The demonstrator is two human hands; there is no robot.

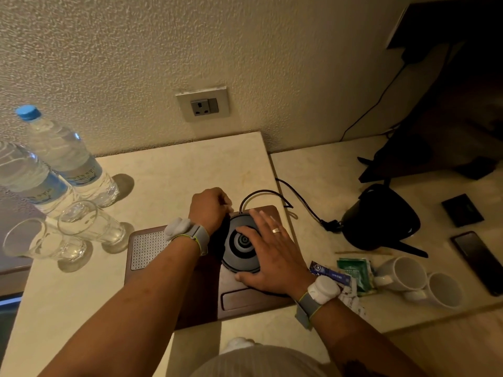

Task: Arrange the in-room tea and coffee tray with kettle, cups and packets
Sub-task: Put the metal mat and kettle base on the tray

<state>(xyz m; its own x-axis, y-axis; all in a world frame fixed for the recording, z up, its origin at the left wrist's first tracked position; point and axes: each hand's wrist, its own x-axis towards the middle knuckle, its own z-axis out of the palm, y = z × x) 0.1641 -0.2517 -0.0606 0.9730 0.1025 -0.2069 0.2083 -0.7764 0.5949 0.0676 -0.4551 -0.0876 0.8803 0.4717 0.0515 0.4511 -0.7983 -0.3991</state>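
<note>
Under both hands, a dark brown wooden tray (152, 270) with a perforated grey inset lies on the pale stone table (168, 172), and on it sits the round grey kettle base (241, 247) with its concentric rings. The right hand (268, 254) lies flat across the base with fingers spread and relaxed, pressing it in place. The left hand (209, 209) is curled at the far rim of the base, where the black power cord (275, 193) leaves it; it seems to pinch the cord, though the fingertips are hidden behind the knuckles.

The step in hand looks like seating the base on the tray and tidying its cord, so the arranging is at an early stage. Nothing else of the set is on the tray yet. The black electric kettle (379, 219) stands well to the right of the right hand, off the tray. Nearer the right wrist lie the blue and green packets (351, 273), and beyond them two white ceramic cups (419, 281) rest on their sides.

The next move probably calls for freeing one hand, reaching right for the kettle, and lowering it squarely onto the base's centre connector, with the cord kept out from underneath.
</note>
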